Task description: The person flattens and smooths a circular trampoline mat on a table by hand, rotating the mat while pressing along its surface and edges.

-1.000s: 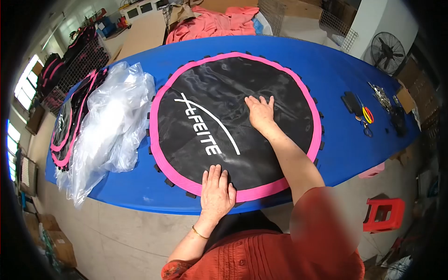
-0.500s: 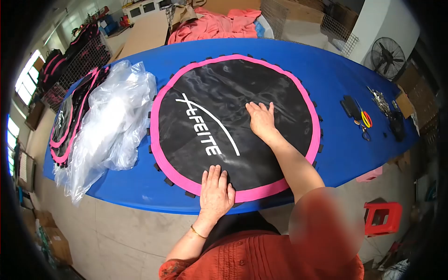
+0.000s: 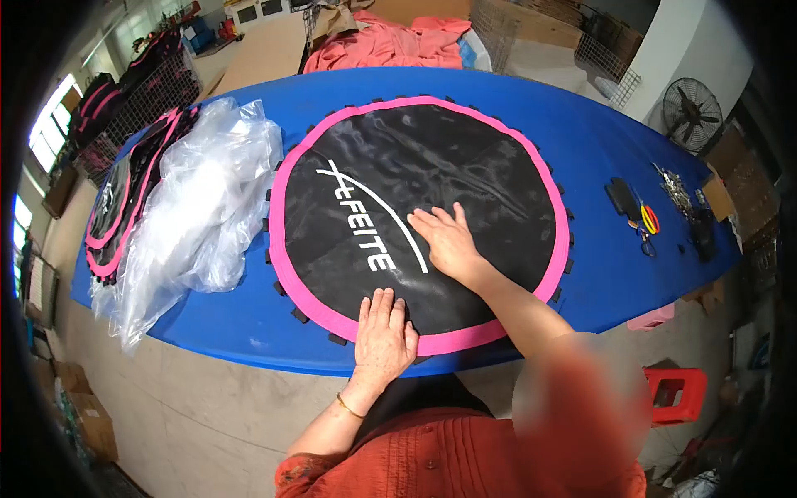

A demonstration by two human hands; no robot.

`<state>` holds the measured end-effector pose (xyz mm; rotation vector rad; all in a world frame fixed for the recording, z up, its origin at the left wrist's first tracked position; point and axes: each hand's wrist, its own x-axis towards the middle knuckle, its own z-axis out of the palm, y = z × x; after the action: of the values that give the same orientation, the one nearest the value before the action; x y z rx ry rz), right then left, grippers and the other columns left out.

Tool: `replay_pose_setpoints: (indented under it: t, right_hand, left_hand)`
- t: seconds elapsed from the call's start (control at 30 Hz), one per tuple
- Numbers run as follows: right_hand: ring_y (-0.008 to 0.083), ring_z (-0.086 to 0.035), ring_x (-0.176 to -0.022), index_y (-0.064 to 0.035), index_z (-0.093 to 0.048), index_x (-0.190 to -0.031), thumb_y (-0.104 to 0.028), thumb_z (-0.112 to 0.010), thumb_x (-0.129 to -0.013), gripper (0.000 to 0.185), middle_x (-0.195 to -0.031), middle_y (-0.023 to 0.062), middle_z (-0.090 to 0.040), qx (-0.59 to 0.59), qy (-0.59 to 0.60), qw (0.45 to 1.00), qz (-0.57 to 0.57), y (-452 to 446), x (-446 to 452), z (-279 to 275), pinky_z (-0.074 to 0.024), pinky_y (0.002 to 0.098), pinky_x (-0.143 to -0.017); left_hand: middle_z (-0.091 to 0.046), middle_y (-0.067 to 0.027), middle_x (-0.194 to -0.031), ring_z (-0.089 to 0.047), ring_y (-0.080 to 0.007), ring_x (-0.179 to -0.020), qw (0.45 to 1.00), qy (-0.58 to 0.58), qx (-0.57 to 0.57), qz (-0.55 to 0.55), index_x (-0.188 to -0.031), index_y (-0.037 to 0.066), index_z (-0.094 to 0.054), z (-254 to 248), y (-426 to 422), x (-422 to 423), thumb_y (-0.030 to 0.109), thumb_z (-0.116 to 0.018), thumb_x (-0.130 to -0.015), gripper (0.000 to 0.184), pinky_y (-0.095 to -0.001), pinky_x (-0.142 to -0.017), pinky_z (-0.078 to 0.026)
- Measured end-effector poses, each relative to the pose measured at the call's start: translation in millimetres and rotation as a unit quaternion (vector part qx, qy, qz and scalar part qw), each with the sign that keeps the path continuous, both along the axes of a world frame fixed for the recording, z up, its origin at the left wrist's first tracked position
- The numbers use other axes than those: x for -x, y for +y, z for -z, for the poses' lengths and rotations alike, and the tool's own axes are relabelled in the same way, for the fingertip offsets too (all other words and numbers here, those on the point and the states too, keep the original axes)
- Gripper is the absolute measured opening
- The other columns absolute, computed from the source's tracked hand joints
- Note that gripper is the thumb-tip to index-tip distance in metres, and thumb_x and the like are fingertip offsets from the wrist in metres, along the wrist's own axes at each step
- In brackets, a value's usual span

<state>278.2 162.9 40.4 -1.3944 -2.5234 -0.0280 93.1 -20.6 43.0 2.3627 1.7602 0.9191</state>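
A round black trampoline mat [image 3: 490,183] with a pink border and white lettering lies spread on the blue-covered table [image 3: 639,282]. Dark tabs stick out around its edge. My left hand [image 3: 383,336] rests flat on the near rim, fingers extended over the pink band and black fabric. On the black middle, just right of the white curved line, lies my right hand [image 3: 447,241], palm down with its fingers spread. Neither hand grips anything. Faint wrinkles show in the fabric beyond my right hand.
Clear plastic bags [image 3: 207,199] lie left of the mat, beside more pink-edged mats [image 3: 108,232]. At the right are orange-handled scissors [image 3: 650,219], a black item [image 3: 619,197] and small metal parts [image 3: 677,189]. A red stool [image 3: 685,394] stands below; a fan [image 3: 691,112] is behind.
My right hand has slid across the mat toward me and slightly left. My left hand stays at the near rim. The view has shifted slightly.
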Motion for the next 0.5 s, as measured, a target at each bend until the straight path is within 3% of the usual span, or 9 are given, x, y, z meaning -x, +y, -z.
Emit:
replay_pose_setpoints:
  t: [0.13,0.5]
  right_hand:
    - [0.0363,-0.052,-0.147,-0.0123,-0.059,-0.153,0.003,-0.061,-0.092,0.062,-0.159,0.0065,-0.058,-0.005,0.017,1.000,-0.012,10,25,0,-0.0242,0.0668,-0.127]
    - [0.0368,-0.053,-0.146,-0.0131,-0.061,-0.151,0.004,-0.067,-0.088,0.066,-0.158,0.0067,-0.059,0.002,0.005,1.000,-0.022,-11,10,-6,-0.0243,0.0677,-0.127]
  left_hand:
    - [-0.061,-0.0296,-0.145,-0.055,-0.0450,-0.142,1.000,-0.007,0.006,0.000,-0.131,-0.005,-0.067,3,0,3,0.016,-0.065,-0.092,0.045,-0.0577,-0.125,-0.037]
    - [-0.061,-0.0301,-0.145,-0.055,-0.0455,-0.142,1.000,0.004,0.002,-0.001,-0.131,-0.006,-0.067,4,0,2,0.016,-0.065,-0.092,0.045,-0.0578,-0.125,-0.037]
